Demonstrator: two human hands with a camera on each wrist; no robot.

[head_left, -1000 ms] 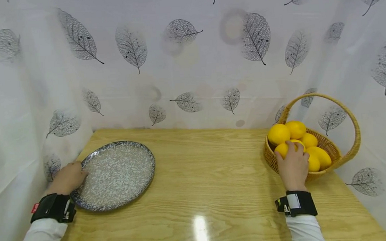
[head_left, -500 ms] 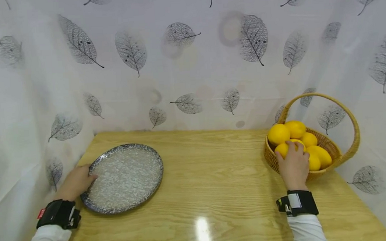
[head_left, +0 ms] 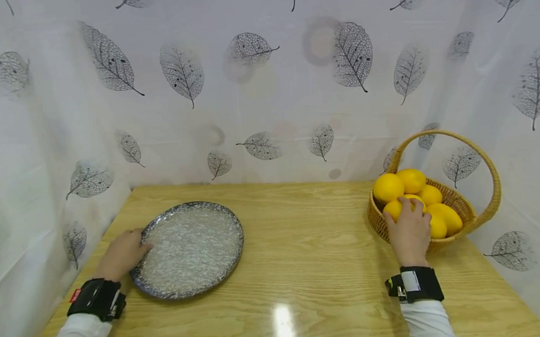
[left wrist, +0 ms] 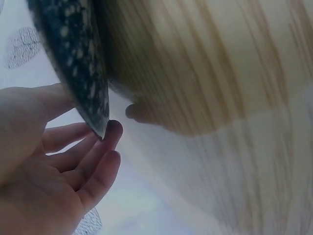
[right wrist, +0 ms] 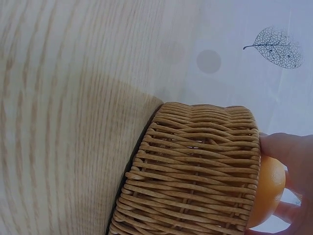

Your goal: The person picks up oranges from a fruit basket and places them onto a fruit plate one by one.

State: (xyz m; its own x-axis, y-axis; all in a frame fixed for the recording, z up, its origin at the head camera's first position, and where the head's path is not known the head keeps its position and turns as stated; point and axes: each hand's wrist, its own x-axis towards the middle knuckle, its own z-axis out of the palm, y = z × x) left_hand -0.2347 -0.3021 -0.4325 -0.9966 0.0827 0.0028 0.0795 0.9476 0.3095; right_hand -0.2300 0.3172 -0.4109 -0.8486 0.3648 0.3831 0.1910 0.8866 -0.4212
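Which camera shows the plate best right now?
The head view: the whole speckled plate lies on the table, left hand at its edge. The left wrist view shows only its blurred rim; the right wrist view shows none.

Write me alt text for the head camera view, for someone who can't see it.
A person's right hand rests on yellow fruit in a wicker basket at the right of a wooden table, while the left hand touches the left edge of a speckled plate. A white curtain printed with grey leaves surrounds the table.
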